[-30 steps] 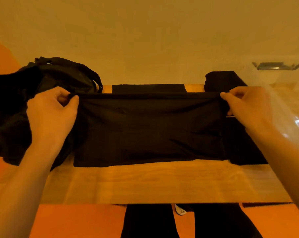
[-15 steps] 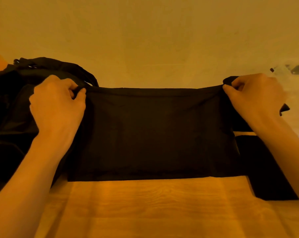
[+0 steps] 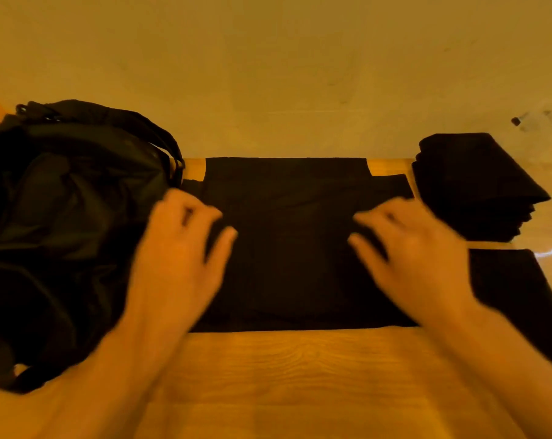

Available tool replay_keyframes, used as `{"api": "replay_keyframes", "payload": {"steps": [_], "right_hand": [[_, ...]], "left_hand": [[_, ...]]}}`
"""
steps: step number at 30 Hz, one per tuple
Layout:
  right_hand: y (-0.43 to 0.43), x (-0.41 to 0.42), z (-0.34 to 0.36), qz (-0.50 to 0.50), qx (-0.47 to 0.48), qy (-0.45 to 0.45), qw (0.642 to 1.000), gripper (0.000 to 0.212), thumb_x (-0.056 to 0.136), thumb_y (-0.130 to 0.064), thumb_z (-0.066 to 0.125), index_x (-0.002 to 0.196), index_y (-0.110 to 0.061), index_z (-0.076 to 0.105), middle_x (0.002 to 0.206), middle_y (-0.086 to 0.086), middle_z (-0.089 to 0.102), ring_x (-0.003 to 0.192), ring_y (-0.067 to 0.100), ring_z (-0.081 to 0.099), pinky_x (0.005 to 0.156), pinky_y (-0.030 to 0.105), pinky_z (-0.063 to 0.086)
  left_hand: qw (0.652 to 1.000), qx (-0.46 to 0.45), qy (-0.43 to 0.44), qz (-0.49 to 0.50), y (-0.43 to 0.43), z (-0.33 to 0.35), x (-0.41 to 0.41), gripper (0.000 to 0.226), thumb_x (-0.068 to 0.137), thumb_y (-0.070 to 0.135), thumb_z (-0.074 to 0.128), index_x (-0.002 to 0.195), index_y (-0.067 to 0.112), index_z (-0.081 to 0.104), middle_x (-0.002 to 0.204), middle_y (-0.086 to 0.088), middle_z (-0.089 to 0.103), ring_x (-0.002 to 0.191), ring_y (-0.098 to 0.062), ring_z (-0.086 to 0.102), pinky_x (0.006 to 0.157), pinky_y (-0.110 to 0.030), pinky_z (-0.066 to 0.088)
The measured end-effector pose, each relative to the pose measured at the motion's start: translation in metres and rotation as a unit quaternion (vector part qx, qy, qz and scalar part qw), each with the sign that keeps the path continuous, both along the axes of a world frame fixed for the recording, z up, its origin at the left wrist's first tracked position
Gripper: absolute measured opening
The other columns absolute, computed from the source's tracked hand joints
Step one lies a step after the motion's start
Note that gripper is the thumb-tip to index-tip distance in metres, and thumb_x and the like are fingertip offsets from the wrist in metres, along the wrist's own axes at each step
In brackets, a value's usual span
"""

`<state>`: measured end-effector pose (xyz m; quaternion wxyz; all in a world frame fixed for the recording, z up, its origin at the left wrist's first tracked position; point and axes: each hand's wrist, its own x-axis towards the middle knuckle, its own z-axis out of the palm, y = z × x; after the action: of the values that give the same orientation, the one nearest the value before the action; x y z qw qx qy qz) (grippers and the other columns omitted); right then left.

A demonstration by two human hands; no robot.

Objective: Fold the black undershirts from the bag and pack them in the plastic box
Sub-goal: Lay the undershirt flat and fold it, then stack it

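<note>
Left hand (image 3: 179,248): mine, over the left edge of the undershirt (image 3: 293,248). Fingers were loose and apart, gripping nothing. Heavy blur, so I couldn't tell whether the tips touched the cloth.
Right hand (image 3: 417,258): over the shirt's right part, fingers spread, nothing held. Same blur, same doubt about contact.
Undershirt: lay flat on the table (image 3: 300,375), between bag and folded stack. Its far edge reached the table's far edge at the wall; its near edge ran straight across the wood.
Bag (image 3: 62,217): black, slumped at the table's left end, right against the shirt's left side.
Folded stack (image 3: 471,185): black, far right, just beside the shirt.
Flat black piece (image 3: 515,286): nearer me than the stack, with a strip of wood between them.
Plastic box (image 3: 535,122): only a faint clear shape at far right. I couldn't tell whether the stack sat inside it.
</note>
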<state>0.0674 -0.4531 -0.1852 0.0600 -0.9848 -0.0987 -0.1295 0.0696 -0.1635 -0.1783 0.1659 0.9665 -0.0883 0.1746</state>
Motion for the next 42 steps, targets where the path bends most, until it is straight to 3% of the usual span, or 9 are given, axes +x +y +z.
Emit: {"api": "replay_keyframes", "payload": {"steps": [3,6,19,27,30,32,36,39,42], "right_hand": [[0.009,-0.03,-0.03,0.022,-0.049,0.157,0.986,0.07,0.098,-0.07,0.016,0.157,-0.033,0.026,0.165,0.007,0.023,0.153,0.027,0.018,0.121,0.039,0.018],[0.007,-0.04,-0.042,-0.025,-0.069,0.194,0.978,0.08,0.086,-0.077,-0.019,0.156,-0.04,-0.01,0.166,0.003,-0.014,0.153,0.022,-0.018,0.125,0.043,-0.004],[0.006,-0.135,-0.04,-0.04,-0.065,0.21,0.975,0.091,0.069,-0.086,-0.031,0.151,-0.047,-0.025,0.165,-0.001,-0.025,0.151,0.021,-0.026,0.125,0.049,-0.006],[0.007,-0.184,-0.046,-0.048,-0.039,0.222,0.973,0.082,0.091,-0.084,0.008,0.159,-0.039,0.015,0.167,0.005,0.016,0.155,0.027,0.009,0.121,0.056,0.02],[0.008,-0.191,-0.036,-0.024,-0.034,0.222,0.974,0.086,0.081,-0.089,-0.009,0.156,-0.047,-0.002,0.169,0.003,-0.002,0.154,0.024,-0.009,0.124,0.05,0.004],[0.005,-0.181,-0.011,-0.011,-0.013,0.26,0.965,0.085,0.077,-0.086,-0.016,0.154,-0.05,-0.009,0.169,0.001,-0.005,0.155,0.02,-0.012,0.124,0.04,-0.005],[-0.018,-0.114,0.028,-0.032,0.014,0.13,0.991,0.06,0.098,-0.059,0.03,0.152,-0.033,0.035,0.14,-0.001,0.053,0.13,0.02,0.049,0.111,0.04,0.037],[-0.04,-0.049,0.032,-0.05,-0.078,0.134,0.987,0.041,0.101,-0.032,0.054,0.141,-0.027,0.051,0.133,0.004,0.06,0.123,0.024,0.053,0.106,0.045,0.041],[-0.048,-0.013,0.03,-0.032,-0.163,0.203,0.965,0.041,0.097,-0.03,0.063,0.137,-0.032,0.054,0.133,0.001,0.06,0.127,0.023,0.051,0.109,0.043,0.037]], "left_hand": [[0.981,0.131,0.129,-0.056,-0.008,-0.039,-0.02,0.067,0.101,0.063,0.025,0.158,0.027,0.031,0.168,-0.011,0.014,0.154,-0.034,0.016,0.12,-0.048,0.025],[0.964,0.197,0.176,-0.016,-0.003,-0.054,-0.032,0.079,0.093,0.076,-0.007,0.16,0.035,-0.002,0.169,-0.007,-0.011,0.155,-0.028,-0.014,0.125,-0.049,0.002],[0.962,0.188,0.198,-0.022,0.003,-0.054,-0.13,0.081,0.085,0.085,-0.012,0.156,0.048,-0.011,0.168,-0.004,-0.016,0.154,-0.031,-0.018,0.126,-0.052,0.002],[0.961,0.158,0.226,-0.015,0.006,-0.056,-0.184,0.077,0.087,0.086,-0.005,0.156,0.051,-0.009,0.169,0.001,-0.016,0.153,-0.027,-0.022,0.126,-0.052,0.0],[0.961,0.122,0.245,-0.025,0.005,-0.039,-0.188,0.085,0.075,0.09,-0.019,0.152,0.056,-0.012,0.165,0.008,-0.027,0.151,-0.02,-0.03,0.126,-0.045,-0.007],[0.97,0.04,0.239,-0.017,0.009,-0.02,-0.177,0.09,0.076,0.091,-0.01,0.155,0.053,0.009,0.169,0.01,-0.01,0.156,-0.018,-0.009,0.127,-0.043,0.007],[0.994,0.017,0.106,0.01,0.036,0.001,-0.113,0.056,0.1,0.055,0.037,0.147,0.027,0.05,0.156,-0.001,0.04,0.14,-0.027,0.038,0.114,-0.05,0.036],[0.989,0.078,0.129,-0.01,0.06,0.007,-0.054,0.048,0.102,0.015,0.052,0.15,0.021,0.047,0.151,-0.005,0.047,0.133,-0.034,0.044,0.108,-0.051,0.038],[0.966,0.142,0.204,-0.071,0.07,0.011,-0.019,0.06,0.098,0.006,0.06,0.152,0.025,0.042,0.142,-0.002,0.053,0.128,-0.03,0.048,0.106,-0.047,0.041]]}}
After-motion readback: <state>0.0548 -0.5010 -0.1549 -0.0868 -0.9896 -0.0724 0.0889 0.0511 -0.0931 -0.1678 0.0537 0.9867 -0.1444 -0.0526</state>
